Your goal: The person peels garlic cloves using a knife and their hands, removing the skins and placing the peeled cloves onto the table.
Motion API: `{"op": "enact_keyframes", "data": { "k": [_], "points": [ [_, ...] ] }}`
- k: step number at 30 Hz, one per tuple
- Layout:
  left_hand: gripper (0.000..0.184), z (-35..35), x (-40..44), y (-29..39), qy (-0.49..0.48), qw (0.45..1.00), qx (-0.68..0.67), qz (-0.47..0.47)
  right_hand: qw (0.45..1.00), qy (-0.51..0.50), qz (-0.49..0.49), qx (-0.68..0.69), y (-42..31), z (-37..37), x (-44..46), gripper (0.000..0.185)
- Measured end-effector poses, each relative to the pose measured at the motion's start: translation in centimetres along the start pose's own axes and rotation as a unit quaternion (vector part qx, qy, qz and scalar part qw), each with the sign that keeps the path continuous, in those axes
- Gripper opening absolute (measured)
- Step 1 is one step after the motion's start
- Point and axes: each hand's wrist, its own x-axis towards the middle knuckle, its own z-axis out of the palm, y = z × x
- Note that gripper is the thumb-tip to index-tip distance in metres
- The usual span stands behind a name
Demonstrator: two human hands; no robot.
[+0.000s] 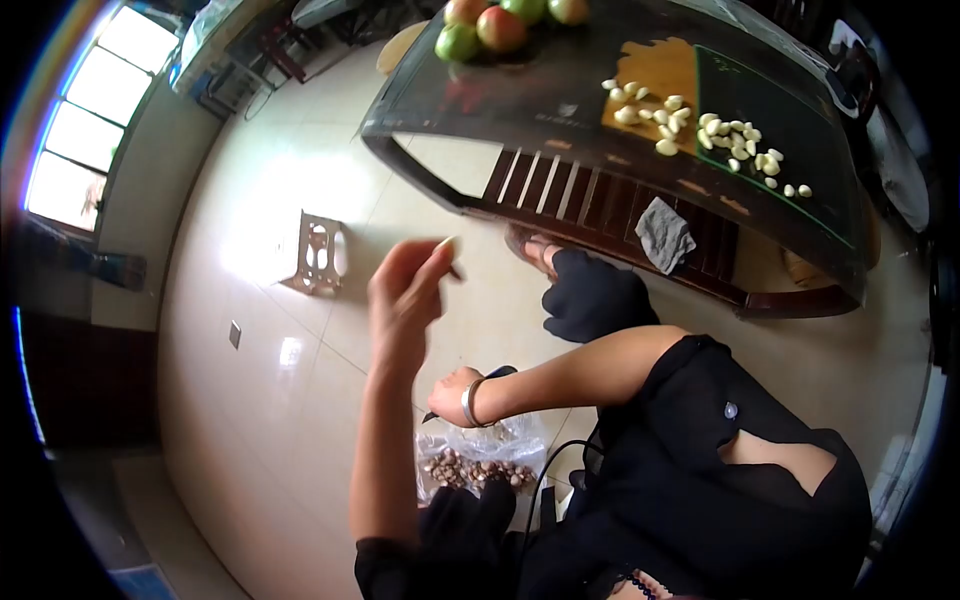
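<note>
My left hand (405, 300) is raised in the middle of the view. Its thumb and fingers pinch a pale garlic clove (447, 243), with a small dark bit just below that I cannot make out. Lower down, my right hand (455, 393), with a silver bangle at the wrist, is closed. A thin dark point, looking like a small knife (430, 416), sticks out of it; most of it is hidden in the fist. Beneath this hand, on the floor, a clear plastic bag (533, 437) lies spread open with many unpeeled garlic cloves (478, 470) in it.
A dark table (560, 110) at the top bears peeled garlic cloves (740, 140) and round red and green fruits (500, 30). A grey cloth (664, 235) lies on its lower slatted shelf. A plastic stool (318, 255) stands on the tiled floor. My black-clothed knee (600, 300) juts out near the table.
</note>
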Motion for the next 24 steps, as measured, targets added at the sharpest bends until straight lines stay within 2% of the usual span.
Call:
{"op": "enact_keyframes", "data": {
  "k": [1, 2, 3, 6, 9, 11, 12, 15, 17, 18, 20, 22, 24],
  "points": [
    [0.019, 3.1, 2.5, 0.7, -0.041, 0.999, 0.015, -0.005, 1.0, 0.003, 0.003, 0.004, 0.6, -1.0, -0.7, 0.02],
    [0.019, 5.8, 4.7, 0.8, -0.055, 0.998, 0.017, 0.019, 0.998, 0.053, 0.01, 0.011, 1.0, 0.6, 0.5, 0.02],
    [0.019, 8.6, 6.7, 0.6, -0.068, 0.997, 0.018, 0.04, 0.984, 0.164, -0.034, -0.064, 2.6, 7.1, 5.9, 0.021],
    [0.019, 15.5, 10.7, 0.5, -0.092, 0.988, 0.092, 0.089, 0.998, 0.064, -0.015, -0.005, 3.2, 2.6, 0.8, 0.022],
    [0.018, 18.9, 12.7, 0.2, -0.081, 0.978, 0.147, 0.124, 0.999, 0.042, -0.022, -0.001, 3.1, 1.0, -0.5, 0.023],
    [0.019, 19.8, 13.5, 0.0, -0.071, 0.957, 0.249, 0.129, 0.999, 0.035, -0.027, 0.004, 3.2, 0.1, -1.2, 0.023],
    [0.021, 20.0, 13.2, 0.2, -0.062, 0.961, 0.234, 0.131, 0.999, 0.031, -0.03, 0.007, 3.0, -0.3, -1.4, 0.024],
    [0.023, 19.2, 13.1, 0.1, -0.033, 0.97, 0.197, 0.142, 0.999, 0.024, -0.033, 0.013, 2.9, -0.9, -1.8, 0.025],
    [0.021, 17.1, 12.7, 0.3, -0.057, 0.989, 0.082, 0.106, 0.999, 0.022, -0.04, 0.014, 2.8, -1.5, -1.9, 0.025],
    [0.02, 15.5, 11.8, 1.6, -0.061, 0.995, 0.072, 0.044, 0.999, 0.021, -0.04, 0.015, 2.7, -1.9, -2.0, 0.025],
    [0.025, 10.8, 10.2, 1.4, -0.079, 0.991, -0.105, -0.021, 0.999, 0.019, -0.04, 0.026, 2.2, -2.3, -1.7, 0.026],
    [0.028, 6.3, 7.2, 1.9, -0.037, 0.98, -0.189, -0.043, 0.997, 0.013, -0.031, 0.072, 1.6, -2.2, -1.4, 0.024],
    [0.031, 1.0, 2.5, 1.6, -0.042, 0.976, -0.214, -0.021, 0.997, 0.007, -0.072, 0.035, 1.1, -1.7, -1.9, 0.021]
  ]
}}
